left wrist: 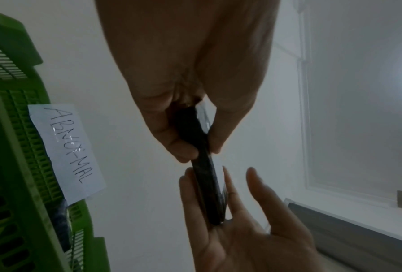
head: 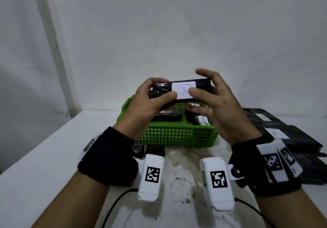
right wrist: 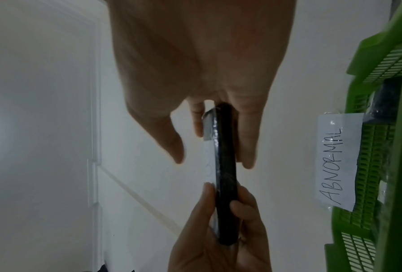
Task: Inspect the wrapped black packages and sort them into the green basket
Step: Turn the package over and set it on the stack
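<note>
I hold a black wrapped package (head: 161, 91) up in both hands above the green basket (head: 177, 136); its white label (head: 183, 90) bears a hand-drawn letter. My left hand (head: 152, 103) pinches its left end between thumb and fingers. My right hand (head: 221, 107) curls round the right end, thumb over the label, fingers behind, index finger lifted. The wrist views show the package (left wrist: 207, 184) (right wrist: 227, 174) edge-on between both hands. The basket (left wrist: 20, 165) (right wrist: 381, 147) carries a paper tag reading ABNORMAL (left wrist: 67, 152). Inside lie black packages, one labelled A (head: 203, 120).
A pile of black wrapped packages (head: 297, 139) lies on the white table at the right, one with an A label. Another dark package (head: 152, 150) sits just in front of the basket by my left wrist. Black cables (head: 115, 206) trail near the front edge. A wall stands behind.
</note>
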Demonstrator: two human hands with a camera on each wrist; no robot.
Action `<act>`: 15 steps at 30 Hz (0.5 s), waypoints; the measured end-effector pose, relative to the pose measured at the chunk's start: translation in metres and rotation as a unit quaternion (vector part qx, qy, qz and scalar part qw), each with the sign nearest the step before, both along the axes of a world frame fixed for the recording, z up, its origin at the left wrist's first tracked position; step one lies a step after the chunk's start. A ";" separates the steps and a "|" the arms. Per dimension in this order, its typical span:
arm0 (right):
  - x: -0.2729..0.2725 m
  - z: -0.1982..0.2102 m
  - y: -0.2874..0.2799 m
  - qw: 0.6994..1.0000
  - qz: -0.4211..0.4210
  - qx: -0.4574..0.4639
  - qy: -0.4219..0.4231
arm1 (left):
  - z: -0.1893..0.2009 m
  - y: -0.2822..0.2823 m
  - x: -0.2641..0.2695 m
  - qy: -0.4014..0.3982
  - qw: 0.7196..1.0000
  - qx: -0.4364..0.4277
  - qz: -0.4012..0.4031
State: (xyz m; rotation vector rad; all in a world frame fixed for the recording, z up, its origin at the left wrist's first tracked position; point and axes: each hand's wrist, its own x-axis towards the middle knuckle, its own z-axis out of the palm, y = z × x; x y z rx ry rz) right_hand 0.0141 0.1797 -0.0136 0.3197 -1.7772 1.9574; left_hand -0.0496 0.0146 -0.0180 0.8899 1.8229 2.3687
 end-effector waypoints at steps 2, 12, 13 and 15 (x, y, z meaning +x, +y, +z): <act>-0.002 -0.001 0.000 0.999 -0.019 -0.004 -0.027 | 0.000 0.000 -0.001 0.024 1.000 -0.013 0.010; -0.005 -0.004 0.004 0.990 -0.099 0.091 0.034 | -0.004 0.001 0.002 0.095 0.992 -0.064 0.048; -0.004 -0.004 0.004 0.988 -0.100 0.107 0.040 | -0.003 0.001 0.003 0.084 0.994 -0.062 0.036; -0.003 -0.003 0.005 0.986 -0.097 0.126 0.048 | 0.000 -0.001 0.004 0.060 0.997 -0.049 0.010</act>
